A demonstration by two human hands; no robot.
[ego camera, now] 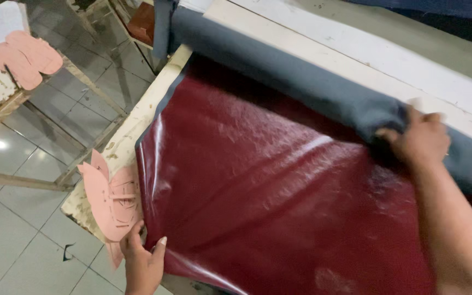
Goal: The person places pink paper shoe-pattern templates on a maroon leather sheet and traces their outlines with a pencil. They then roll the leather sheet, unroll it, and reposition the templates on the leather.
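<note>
On table: right hand (420, 139) grip clamps grey roll (323, 90); left hand (143, 262) pinches maroon sheet (258, 186).

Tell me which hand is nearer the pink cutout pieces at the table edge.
Left. The left hand sits right beside the pink cutout pieces, gripping the dark red sheet; the right hand is far across, on the grey roll.

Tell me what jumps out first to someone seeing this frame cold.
The glossy dark red sheet, spread over most of the wooden table, dominates the view. The right hand grips the grey roll along the sheet's far edge, while the left hand pinches its near corner. Pink cut-out patterns lie at the table's left edge, beside that corner.
</note>
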